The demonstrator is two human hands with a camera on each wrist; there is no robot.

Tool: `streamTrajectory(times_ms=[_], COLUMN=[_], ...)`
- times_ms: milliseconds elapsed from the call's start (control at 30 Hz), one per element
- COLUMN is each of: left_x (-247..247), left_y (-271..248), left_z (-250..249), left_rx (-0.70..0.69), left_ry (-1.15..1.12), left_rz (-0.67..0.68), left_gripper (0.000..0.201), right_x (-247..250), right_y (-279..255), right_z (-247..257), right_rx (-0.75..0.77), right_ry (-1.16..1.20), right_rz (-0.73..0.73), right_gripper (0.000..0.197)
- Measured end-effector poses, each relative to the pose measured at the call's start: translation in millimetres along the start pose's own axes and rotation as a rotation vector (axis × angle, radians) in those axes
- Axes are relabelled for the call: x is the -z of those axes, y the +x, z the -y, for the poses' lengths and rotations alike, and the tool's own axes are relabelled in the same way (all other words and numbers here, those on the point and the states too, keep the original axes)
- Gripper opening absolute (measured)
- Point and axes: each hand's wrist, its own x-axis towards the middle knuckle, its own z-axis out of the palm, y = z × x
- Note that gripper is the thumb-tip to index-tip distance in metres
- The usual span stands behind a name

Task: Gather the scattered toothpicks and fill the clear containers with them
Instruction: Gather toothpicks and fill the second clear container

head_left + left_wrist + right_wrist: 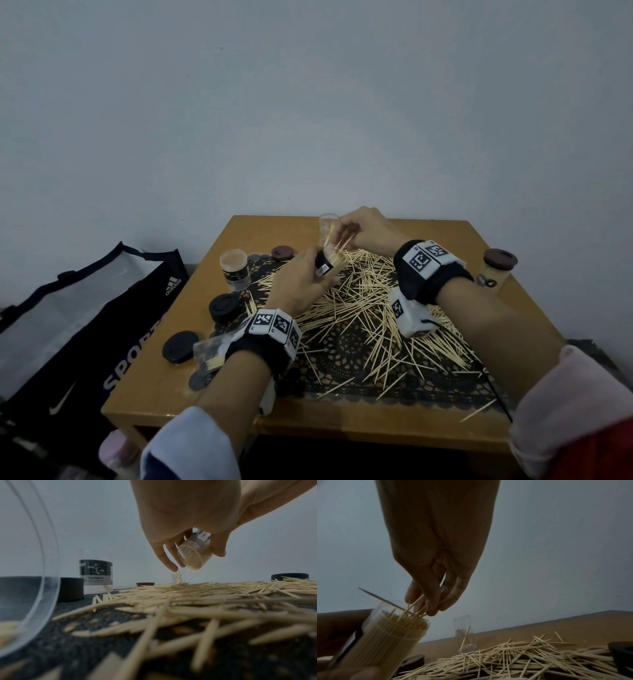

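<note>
Setting: plain grey wall behind a wooden surface (pixel 445 240) with a dark lace mat (pixel 342 356).
Far left: sports bag (pixel 85 325) on the floor.
Left of frame: open labelled container (pixel 235 270), two black lids (pixel 224 307) beside it.
Left hand (pixel 298 284): curled round a tilted, nearly full container (pixel 390 639), lifted off the mat.
Right hand (pixel 363 229): pinching a small bunch of toothpicks (pixel 418 608) at that container's mouth.
Scattered toothpicks (pixel 370 308): heaped across the mat, centre to right.
Behind: near-empty clear container (pixel 464 632).
Right edge: capped container (pixel 496 270).
Risk: packed mouth leaves little room; crossed picks may jam and spill, likely.
</note>
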Motion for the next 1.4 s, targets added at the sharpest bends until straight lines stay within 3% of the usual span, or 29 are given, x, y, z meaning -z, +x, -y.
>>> streamTrajectory(times_ms=[133, 333, 467, 767, 867, 1033, 1267, 1400], left_x=[0, 1, 1, -1, 0, 0, -1, 0], left_y=[-1, -1, -1, -2, -1, -1, 0, 0], left_z=[-1, -4, -4, 1, 0, 1, 1, 1], left_rx=[-0.018, -0.033, -0.036, 0.002, 0.001, -0.017, -0.033, -0.032], left_ry=[-0.041, -0.071, -0.082, -0.062, -0.067, -0.081, -0.08, -0.087], left_rz=[0.004, 0.02, 0.025, -0.038, -0.056, -0.081, -0.084, -0.09], left_gripper=[0.055, 0.056, 0.056, 0.058, 0.059, 0.056, 0.062, 0.064], right_x=[-1, -4, -9, -15, -16, -18, -18, -16], right_y=[2, 2, 1, 1, 0, 0, 4, 0], right_z=[2, 3, 4, 10, 9, 4, -1, -3], right_rx=[0.005, -0.004, 0.001, -0.006, 0.023, 0.052, -0.078, -0.139], right_ry=[0.002, -0.052, -0.045, 0.113, 0.137, 0.202, 0.321, 0.45], right_rz=[-0.03, -0.187, -0.227, -0.041, -0.019, -0.142, -0.309, -0.32], right_gripper=[0.04, 0.023, 0.023, 0.05, 0.039, 0.016, 0.007, 0.016])
